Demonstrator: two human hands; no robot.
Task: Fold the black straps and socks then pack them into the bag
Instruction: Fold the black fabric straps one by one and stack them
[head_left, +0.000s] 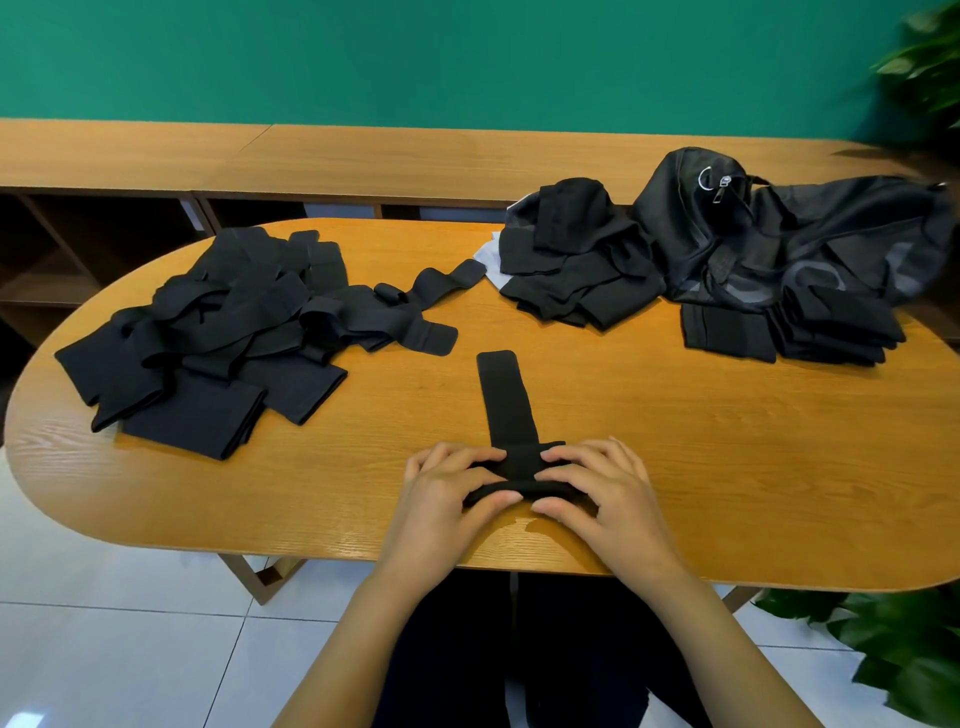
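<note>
A black strap (506, 400) lies on the wooden table (649, 441), running away from me, its near end rolled into a thick fold. My left hand (447, 493) and my right hand (597, 488) both grip that rolled end, thumbs under and fingers on top. A loose heap of black straps and socks (218, 322) lies at the left. A pile of folded black pieces (576, 265) sits at centre right. The black mesh bag (779, 234) with a zipper lies at the far right, with a folded stack (789, 327) in front of it.
A long wooden bench or shelf unit (363, 156) runs behind the table against a green wall. Potted plant leaves (904, 654) show at the lower right and upper right. White tiled floor lies below the table's near edge.
</note>
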